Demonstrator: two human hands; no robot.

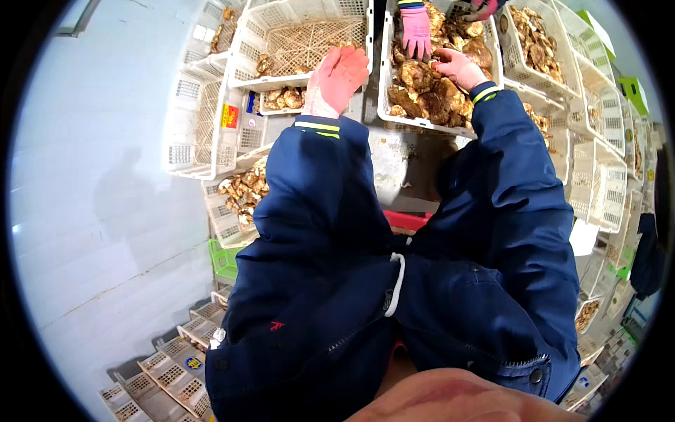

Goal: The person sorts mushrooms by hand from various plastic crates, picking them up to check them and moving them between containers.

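My left hand (336,79), in a pink glove, is over the near right side of a white plastic crate (242,53) with a few mushrooms on its lattice bottom. Its fingers are stretched out and nothing shows in them. To the right stands another white crate (385,95), heaped with large brown mushrooms (439,98). There my right hand (460,69), also gloved in pink, has its fingers bent and closed at a mushroom (444,60) on top of the pile. Another person's pink-gloved hand (416,32) reaches into the same crate from the far side; their other hand (484,8) is at its far edge.
More white crates, some with mushrooms, stand at the left (204,126) and along the right (541,53). A smaller lot of mushrooms (285,98) lies below the left crate's near edge. A pale wall (105,176) runs along the left. Something red (406,220) is between my legs.
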